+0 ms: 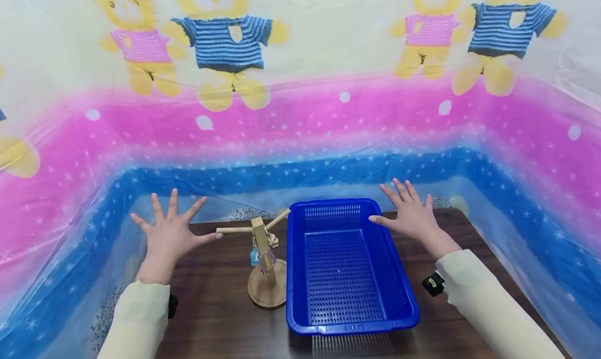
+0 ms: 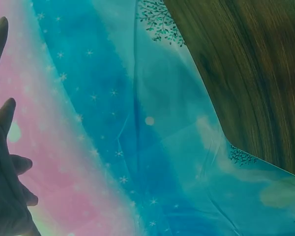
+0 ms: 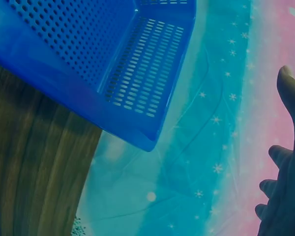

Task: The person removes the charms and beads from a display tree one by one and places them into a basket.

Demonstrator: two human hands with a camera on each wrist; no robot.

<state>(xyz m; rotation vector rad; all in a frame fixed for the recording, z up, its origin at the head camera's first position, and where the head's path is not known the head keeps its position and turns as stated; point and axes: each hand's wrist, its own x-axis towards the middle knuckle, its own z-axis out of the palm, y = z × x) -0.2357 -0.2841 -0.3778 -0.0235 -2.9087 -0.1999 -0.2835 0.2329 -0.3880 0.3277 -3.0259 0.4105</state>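
Observation:
Both hands are raised with fingers spread, and neither holds anything. In the head view the left hand (image 1: pixel 166 236) is at the left, its thumb near the tip of a wooden peg on a small wooden stand (image 1: pixel 260 234). Jewellery (image 1: pixel 268 260), with beads and a light blue piece (image 1: pixel 254 257), hangs from the stand above its round base (image 1: pixel 260 291). Over the right rim of a blue plastic basket (image 1: pixel 345 275) is the right hand (image 1: pixel 415 220); whether the thumb touches the rim I cannot tell. No items show inside the basket. Each wrist view has its hand at the outer edge.
A dark wood-grain table (image 1: pixel 211 296) carries the stand and the basket, which stand side by side. Behind and along both sides hangs a plastic sheet (image 1: pixel 310 124) printed with bears, snowflakes and pink and blue bands. A black wrist device (image 1: pixel 433 284) shows at the right cuff.

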